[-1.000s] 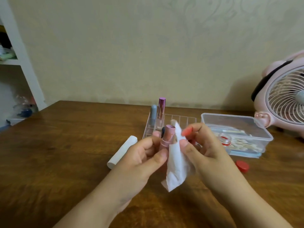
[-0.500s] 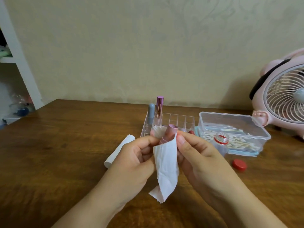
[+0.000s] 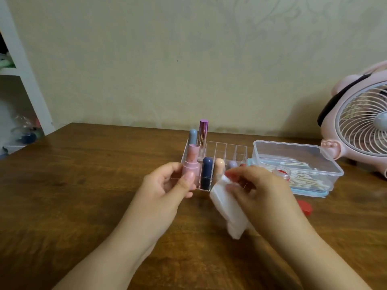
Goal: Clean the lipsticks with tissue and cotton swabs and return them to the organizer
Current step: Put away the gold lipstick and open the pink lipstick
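Head view, hands [image 3: 167,185] gripping lipstick [image 3: 191,164], tissue [image 3: 228,208]

Left hand [image 3: 167,185] fingers curl in a grip; right hand [image 3: 257,189] fingers pinch.

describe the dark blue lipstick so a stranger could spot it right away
Find the clear organizer in the middle of the wooden table. In its front row stands the dark blue lipstick, just right of the pink lipstick the left hand holds. It is the only navy, round-topped tube.

Glossy wooden table [image 3: 83,185], clear plastic organizer [image 3: 226,151]
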